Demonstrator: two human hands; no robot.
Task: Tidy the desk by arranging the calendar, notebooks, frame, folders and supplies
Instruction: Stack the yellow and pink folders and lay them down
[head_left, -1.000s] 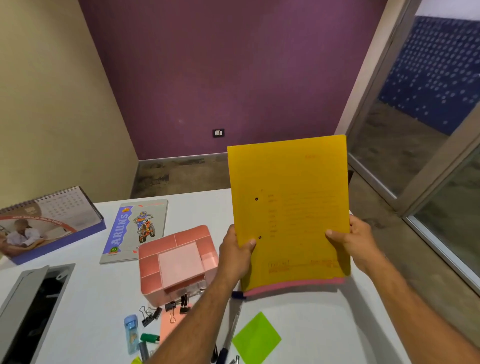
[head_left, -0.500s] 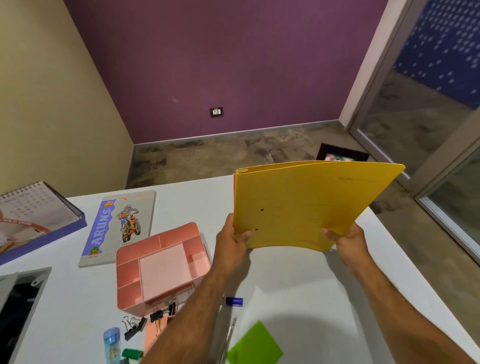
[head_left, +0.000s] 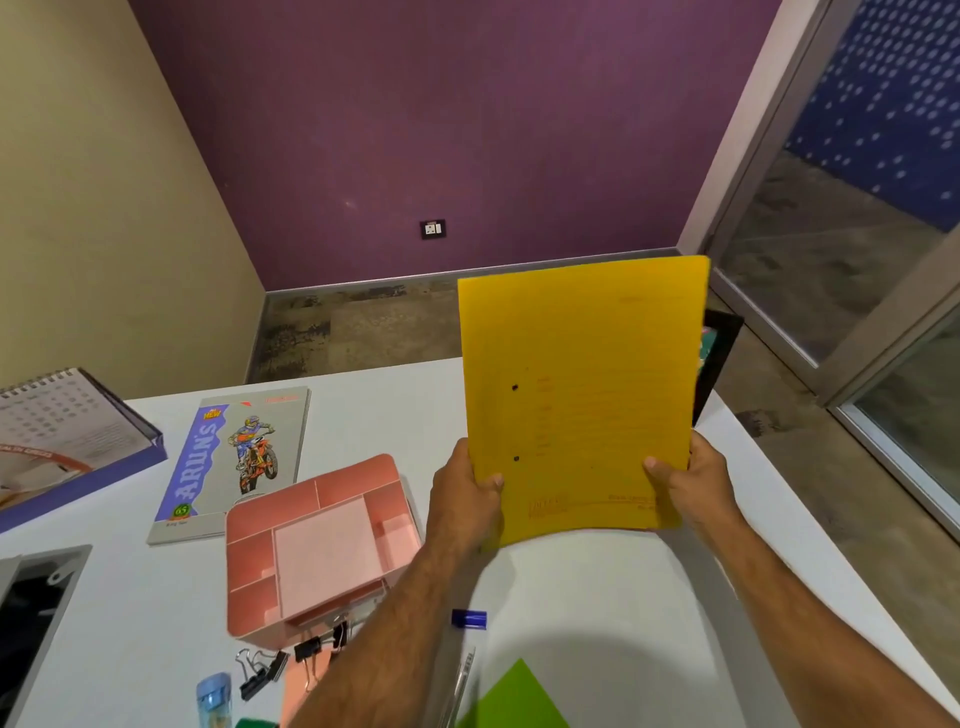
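I hold the yellow folder (head_left: 582, 395) up in the air with both hands, above the right half of the surface (head_left: 363, 410). It stands almost upright, and its bottom edge does not touch the surface. My left hand (head_left: 465, 501) pinches its lower left edge, with the fingers clamped on the folder. My right hand (head_left: 691, 483) does the same at the lower right edge. I cannot tell if a second folder sits behind the yellow one.

So I think I am doing the folder step. The black frame (head_left: 719, 348) peeks out behind the folder at the far right edge of the surface. The calendar (head_left: 67, 431) stands at the far left edge, and the motorbike notebook (head_left: 234, 457) lies flat near it. The pink tray (head_left: 317, 545) sits in the middle, with black clips (head_left: 291, 660) just in front of it.

Next I should lay the folder down flat in a bare spot on the right side, square with the edge. I must lower it gently so it does not bump the frame.
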